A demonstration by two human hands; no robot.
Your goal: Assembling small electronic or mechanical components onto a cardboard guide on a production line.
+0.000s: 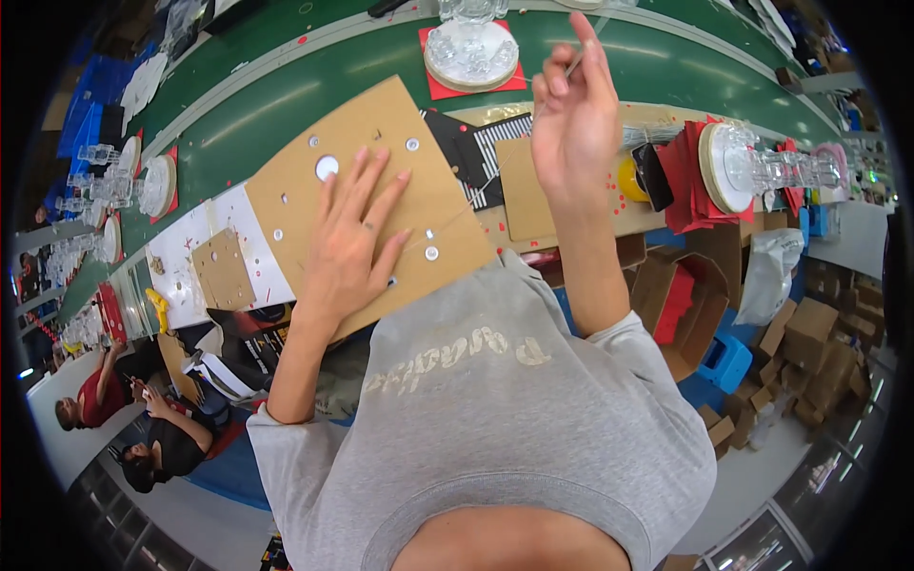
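My left hand point(350, 249) lies flat with its fingers spread on a brown cardboard sheet point(381, 119). This sheet is tilted and has several punched holes, some with white round pieces at them. A thin pale line crosses its right side near a small white piece. My right hand point(577, 128) is raised over the bench's far side, index finger stretched and other fingers curled. Between those fingers is a thin pale strip point(574, 63), its exact kind unclear. Below that hand lies a plain brown cardboard piece point(526, 195), beside a black-and-white striped sheet point(487, 157).
Beyond the bench runs a green conveyor point(257, 124), carrying a white round base point(473, 59) with clear pieces. Red sheets point(678, 195) and another such base point(725, 169) stand at right. A smaller holed board point(222, 269) lies left. An open carton point(700, 309) stands lower right. Two people are at left.
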